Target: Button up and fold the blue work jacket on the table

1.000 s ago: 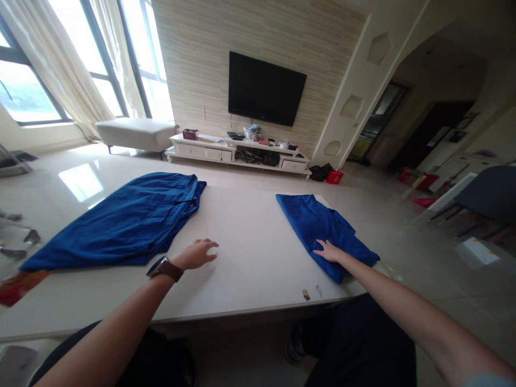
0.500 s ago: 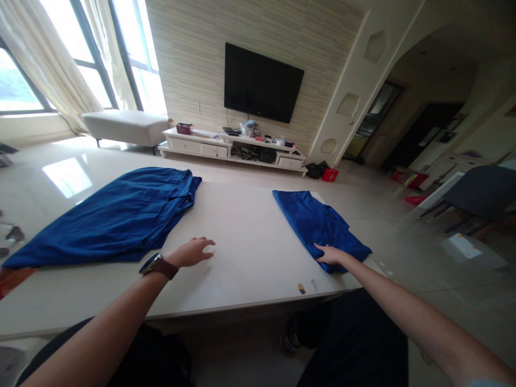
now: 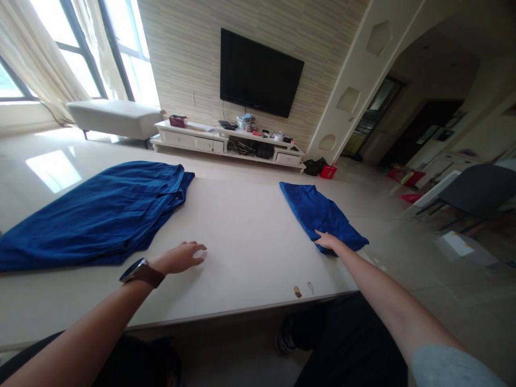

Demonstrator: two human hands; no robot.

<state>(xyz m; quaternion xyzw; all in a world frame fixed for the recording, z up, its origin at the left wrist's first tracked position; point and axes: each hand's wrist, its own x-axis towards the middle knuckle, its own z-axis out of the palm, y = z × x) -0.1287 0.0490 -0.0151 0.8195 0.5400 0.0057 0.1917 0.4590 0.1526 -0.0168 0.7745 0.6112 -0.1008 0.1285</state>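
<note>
A neatly folded blue garment [image 3: 322,212] lies on the right part of the white table [image 3: 237,226]. My right hand [image 3: 326,240] is on its near left edge, fingers closed on the cloth; some of the fingertips are hidden. My left hand [image 3: 179,258], with a watch on a brown strap at the wrist, hovers over bare tabletop, fingers loosely bent and apart, holding nothing. To its left a larger blue garment [image 3: 92,215] is spread flat, with layered edges towards the middle; I cannot tell its exact kind.
Two small stickers [image 3: 297,291] mark the table near its front edge. Beyond stand a low white TV cabinet [image 3: 189,141] with clutter, a wall television [image 3: 261,72] and a pale bench [image 3: 115,119]. A dark chair [image 3: 479,191] and a clear box [image 3: 463,247] are at right.
The folded garment has shifted slightly away and to the right, with my right hand still on it. My left hand stays open. The whole view has shifted a little.
</note>
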